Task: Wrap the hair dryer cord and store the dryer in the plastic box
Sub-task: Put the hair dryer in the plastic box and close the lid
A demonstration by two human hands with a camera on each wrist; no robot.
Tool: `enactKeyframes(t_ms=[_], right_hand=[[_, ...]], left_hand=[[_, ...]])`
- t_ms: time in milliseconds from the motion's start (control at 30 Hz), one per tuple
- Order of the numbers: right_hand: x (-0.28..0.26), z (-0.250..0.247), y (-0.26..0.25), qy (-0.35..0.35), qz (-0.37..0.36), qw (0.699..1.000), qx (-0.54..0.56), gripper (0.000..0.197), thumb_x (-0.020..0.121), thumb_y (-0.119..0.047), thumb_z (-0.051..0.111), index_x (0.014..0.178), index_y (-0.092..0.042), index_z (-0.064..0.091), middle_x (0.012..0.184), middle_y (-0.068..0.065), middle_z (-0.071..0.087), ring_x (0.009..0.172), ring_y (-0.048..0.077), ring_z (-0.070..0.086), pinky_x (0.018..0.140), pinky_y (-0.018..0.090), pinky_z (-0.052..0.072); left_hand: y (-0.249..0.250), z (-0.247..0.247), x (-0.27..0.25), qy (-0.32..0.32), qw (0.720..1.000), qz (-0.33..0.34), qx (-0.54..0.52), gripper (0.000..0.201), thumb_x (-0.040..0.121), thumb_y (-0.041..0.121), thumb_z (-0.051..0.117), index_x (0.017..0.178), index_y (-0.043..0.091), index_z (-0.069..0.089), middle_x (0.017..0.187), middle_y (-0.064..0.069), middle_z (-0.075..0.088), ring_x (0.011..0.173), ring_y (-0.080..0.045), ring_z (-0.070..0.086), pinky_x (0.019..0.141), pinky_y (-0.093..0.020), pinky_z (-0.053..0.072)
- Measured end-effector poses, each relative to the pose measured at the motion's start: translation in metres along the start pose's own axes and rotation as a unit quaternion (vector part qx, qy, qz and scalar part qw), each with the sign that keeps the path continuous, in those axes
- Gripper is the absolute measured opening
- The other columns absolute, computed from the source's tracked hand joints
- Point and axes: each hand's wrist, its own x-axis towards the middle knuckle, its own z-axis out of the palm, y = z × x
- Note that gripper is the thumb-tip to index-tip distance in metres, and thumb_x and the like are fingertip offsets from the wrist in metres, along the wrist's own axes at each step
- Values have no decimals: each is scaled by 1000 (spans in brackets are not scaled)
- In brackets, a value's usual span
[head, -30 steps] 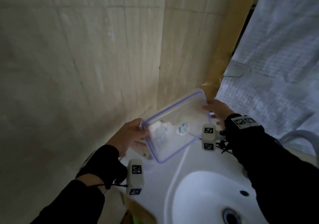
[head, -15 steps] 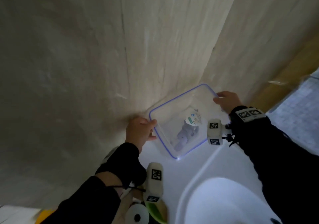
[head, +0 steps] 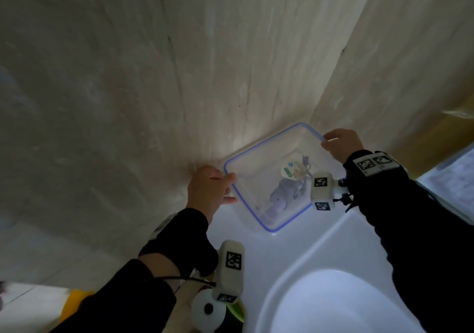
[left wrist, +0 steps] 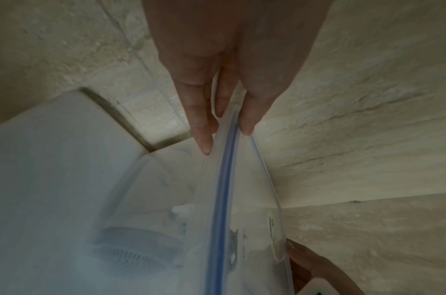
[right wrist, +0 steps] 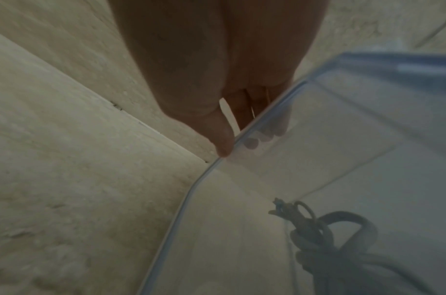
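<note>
Both hands are holding a clear lid (head: 259,178) with a blue seal over the plastic box on the white sink ledge (head: 230,232), by the tiled wall (head: 154,76). Left hand (head: 209,190) is pinching its left edge, thumb above, fingers beneath. Right hand (head: 342,145) is pinching the far right corner. Hair dryer (head: 280,196) with bundled cord (right wrist: 338,245) is lying inside, showing through the lid.

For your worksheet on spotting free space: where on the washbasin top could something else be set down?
Free: the white ledge between the lidded plastic box, the basin bowl and the left hand's wrist. Crowded: the wall corner, filled by the box with both hands gripping its lid, right hand at the far corner.
</note>
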Motion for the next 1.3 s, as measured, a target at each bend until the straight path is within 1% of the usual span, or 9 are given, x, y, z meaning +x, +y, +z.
enactKeyframes(t_ms=[67,200,500,667,800,1000,1133,1233,1300], right_hand=[[1,3,4,-14,2,1000,3,32,87,-14,56,116,-1,61,124,21,61,111,38,57,96,44,47],[-1,3,16,-19,7,1000,6,32,88,-13,55,117,-1,60,127,21,59,114,37,54,95,42,43],[1,8,21,-16,-21,1000,1,33,91,-15,51,122,-4,58,132,18,57,118,36,53,98,42,42],[-3,16,32,-20,-40,999,24,36,94,-23,43,127,-12,53,128,20,58,112,38,55,93,42,44],[-1,15,34,-29,-40,997,58,35,93,-20,46,126,-10,54,128,21,58,113,38,56,98,49,46],[-2,12,32,-27,-29,997,70,34,93,-19,48,125,-9,55,128,19,59,113,38,57,97,48,46],[-6,13,29,-35,-23,999,29,38,96,-19,43,132,-9,50,143,13,47,128,33,45,106,42,37],[-11,7,25,-65,-13,998,-6,42,96,-16,40,138,-9,42,149,14,39,134,32,39,109,40,31],[-16,-1,22,-76,-9,997,-20,48,94,-12,44,141,-10,37,150,15,36,135,31,37,109,38,30]], left_hand=[[0,-1,-1,-3,1000,-3,5,23,82,2,66,67,7,48,58,-10,45,51,-18,47,45,-29,55],[2,-1,-4,-33,999,-16,10,30,82,1,66,58,4,49,55,-12,48,49,-19,49,49,-31,58],[1,4,-2,-39,998,-46,1,28,85,3,64,62,4,48,60,-12,47,52,-18,50,49,-31,58],[-2,4,-3,-64,996,-57,-3,22,89,6,60,71,6,48,77,-17,48,64,-25,53,47,-35,59],[-3,4,-1,-74,995,-63,10,17,90,8,58,75,5,50,87,-21,50,68,-27,56,46,-33,58],[-4,4,0,-77,995,-56,22,20,90,11,58,73,7,50,76,-14,50,66,-24,56,49,-36,59],[-6,5,1,-68,995,-61,30,18,90,12,59,76,7,49,75,-11,47,66,-23,54,47,-37,59],[-5,5,-2,-69,995,-57,37,19,90,13,59,76,6,48,73,-11,46,63,-22,52,45,-35,57],[-1,5,-4,-73,995,-58,37,20,89,12,60,74,7,47,71,-11,46,60,-21,52,45,-36,57]])
